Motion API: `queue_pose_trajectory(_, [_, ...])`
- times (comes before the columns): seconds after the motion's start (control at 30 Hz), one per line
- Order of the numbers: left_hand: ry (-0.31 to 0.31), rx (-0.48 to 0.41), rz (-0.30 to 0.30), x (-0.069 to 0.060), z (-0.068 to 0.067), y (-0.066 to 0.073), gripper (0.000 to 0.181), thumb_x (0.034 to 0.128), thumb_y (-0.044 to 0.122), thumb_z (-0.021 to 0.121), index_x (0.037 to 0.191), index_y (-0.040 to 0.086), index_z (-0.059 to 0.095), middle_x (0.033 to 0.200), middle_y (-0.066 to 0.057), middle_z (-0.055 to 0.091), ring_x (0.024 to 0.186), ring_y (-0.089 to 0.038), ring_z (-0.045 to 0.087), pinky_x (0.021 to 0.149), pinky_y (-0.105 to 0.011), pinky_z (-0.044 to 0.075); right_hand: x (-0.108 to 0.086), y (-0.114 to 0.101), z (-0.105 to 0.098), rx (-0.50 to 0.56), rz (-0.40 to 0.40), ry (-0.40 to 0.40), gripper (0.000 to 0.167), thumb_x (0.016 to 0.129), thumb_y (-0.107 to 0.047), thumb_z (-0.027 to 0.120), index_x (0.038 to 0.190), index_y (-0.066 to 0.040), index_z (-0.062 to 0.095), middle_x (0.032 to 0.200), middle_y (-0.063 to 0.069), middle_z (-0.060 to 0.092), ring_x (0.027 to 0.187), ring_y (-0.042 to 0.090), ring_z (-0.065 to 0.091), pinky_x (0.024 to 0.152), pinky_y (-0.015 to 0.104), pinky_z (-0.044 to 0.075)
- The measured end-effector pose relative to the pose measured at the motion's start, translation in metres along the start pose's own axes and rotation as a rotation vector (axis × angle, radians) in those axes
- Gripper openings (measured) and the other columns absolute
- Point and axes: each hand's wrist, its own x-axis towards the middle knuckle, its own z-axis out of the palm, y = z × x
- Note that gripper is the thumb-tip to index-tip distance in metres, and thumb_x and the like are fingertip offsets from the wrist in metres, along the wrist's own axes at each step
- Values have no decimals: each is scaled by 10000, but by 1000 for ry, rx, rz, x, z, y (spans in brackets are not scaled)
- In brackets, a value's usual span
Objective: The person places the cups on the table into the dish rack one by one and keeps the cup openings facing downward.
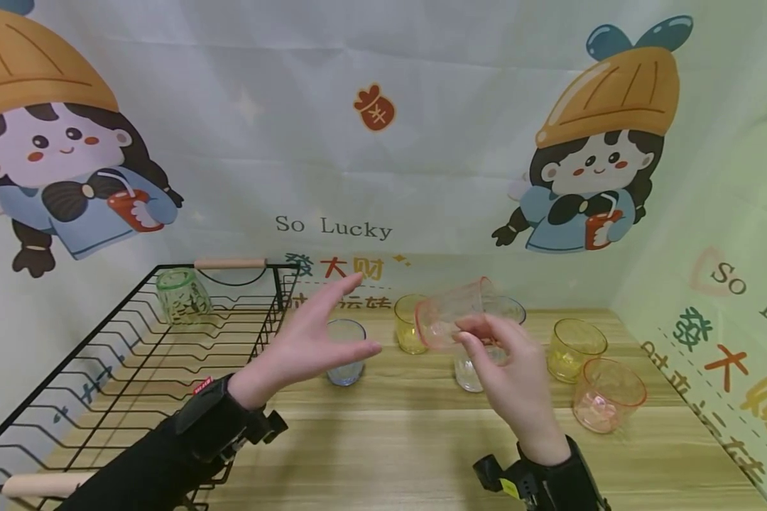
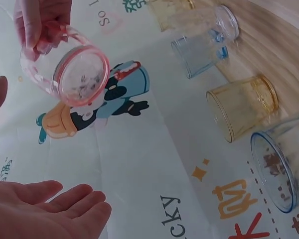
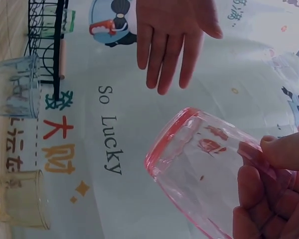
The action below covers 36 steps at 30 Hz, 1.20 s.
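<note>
A clear pink glass (image 1: 450,312) is tilted on its side in the air, pinched near its rim by my right hand (image 1: 508,365). In the left wrist view the thick base of this pink glass (image 2: 82,74) faces my left hand. My left hand (image 1: 307,341) is raised to the left of it, fingers straight and thumb spread apart, holding nothing. Behind the left hand a blue-rimmed glass (image 1: 345,355) stands on the table, partly hidden. The right wrist view shows the left hand's straight fingers (image 3: 164,55) a short gap from the pink glass.
A black wire rack (image 1: 128,383) with wooden handles stands at the left, holding a green glass (image 1: 182,298) upside down. On the wooden table (image 1: 371,454) stand a yellow glass (image 1: 409,330), a clear glass (image 1: 469,372), another yellow glass (image 1: 574,351) and a second pink glass (image 1: 607,397).
</note>
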Motion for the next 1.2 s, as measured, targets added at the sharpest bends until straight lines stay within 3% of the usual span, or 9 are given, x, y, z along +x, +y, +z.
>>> queue_pose_trajectory(0.37, [2,-69,26,0,10,11,943,813,340,820,1565,148,283,1570,-86,343,1392,-302,377,1123,-520,341,-1,-5,11,103,-27,36,207,858,92,701,1025,-28,722,945,44,709,862,171,627,798,194,492])
queue_pose_trajectory(0.73, [-7,-230,67,0,18,18,941,798,268,839,1549,97,299,1566,-72,349,1396,-262,382,1145,-420,327,-1,-11,17,218,-9,21,208,871,116,668,1035,-6,703,932,60,715,865,154,632,804,217,497])
queue_pose_trajectory(0.9, [-9,-308,87,0,21,23,921,796,197,838,1541,83,309,1557,-89,363,1400,-236,380,1148,-373,325,-1,-15,20,297,9,21,198,866,147,648,1014,22,690,930,103,712,857,121,622,784,220,503])
queue_pose_trajectory(1.03, [12,-318,110,1,24,25,929,780,151,845,1536,59,312,1537,-102,389,1391,-229,390,1142,-346,334,-1,-17,21,353,44,29,165,879,143,634,1009,52,679,919,134,703,855,120,620,783,216,510])
queue_pose_trajectory(1.2, [18,-340,99,2,26,25,920,794,131,832,1537,41,298,1522,-113,404,1378,-229,403,1137,-333,339,-2,-20,22,392,72,41,151,892,132,625,1018,63,673,919,151,693,857,125,625,781,208,525])
